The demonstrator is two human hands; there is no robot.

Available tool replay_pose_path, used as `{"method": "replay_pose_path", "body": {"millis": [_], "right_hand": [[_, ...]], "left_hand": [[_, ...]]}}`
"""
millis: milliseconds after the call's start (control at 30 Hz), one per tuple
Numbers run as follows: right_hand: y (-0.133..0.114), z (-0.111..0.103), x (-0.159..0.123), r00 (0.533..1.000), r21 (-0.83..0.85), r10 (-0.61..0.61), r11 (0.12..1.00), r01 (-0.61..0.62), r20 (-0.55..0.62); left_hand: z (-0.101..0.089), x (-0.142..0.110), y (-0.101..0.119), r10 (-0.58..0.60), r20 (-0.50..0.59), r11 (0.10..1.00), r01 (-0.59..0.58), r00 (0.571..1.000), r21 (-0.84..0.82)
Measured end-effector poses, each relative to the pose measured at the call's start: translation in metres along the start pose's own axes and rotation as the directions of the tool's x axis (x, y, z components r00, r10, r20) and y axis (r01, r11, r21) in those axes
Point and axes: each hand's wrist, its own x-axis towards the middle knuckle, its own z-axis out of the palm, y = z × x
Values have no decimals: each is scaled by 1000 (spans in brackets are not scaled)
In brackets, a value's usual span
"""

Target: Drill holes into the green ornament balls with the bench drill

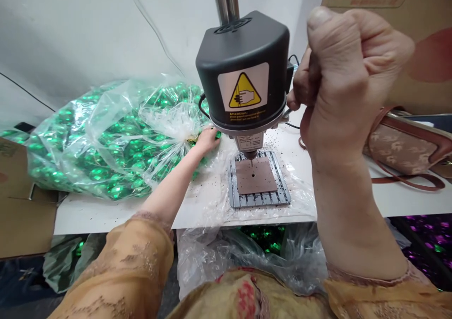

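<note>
A black bench drill press (243,51) with a yellow hand-warning label stands in front of me. My right hand (339,69) is closed at its right side, wrapped round the feed handle, which is mostly hidden by my fingers. Under the chuck (250,154), a thin bit points down at a brown square block (261,182) with a dark hole, lying on the grooved metal base (259,200). Left of the drill, my left hand (207,141) is closed, with a small shiny green piece (218,134) at its fingertips. It is beside the gathered neck of a clear plastic bag (176,121).
Shiny green pieces fill the bag on the white table (95,218). Dark shavings lie round the base. A brown patterned purse (399,145) with a strap is at right. Cardboard boxes (24,201) flank the table. Plastic sheeting (219,258) and purple pieces (427,229) are below.
</note>
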Motion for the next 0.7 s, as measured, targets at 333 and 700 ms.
{"method": "replay_pose_path", "body": {"millis": [333, 700], "right_hand": [[-2, 0, -1, 1000, -42, 15, 999, -16, -17], [3, 1, 0, 1000, 12, 23, 1000, -22, -21]], "left_hand": [[17, -109, 38, -149, 265, 794, 275, 953, -542], [56, -128, 44, -118, 170, 774, 198, 978, -601]]}}
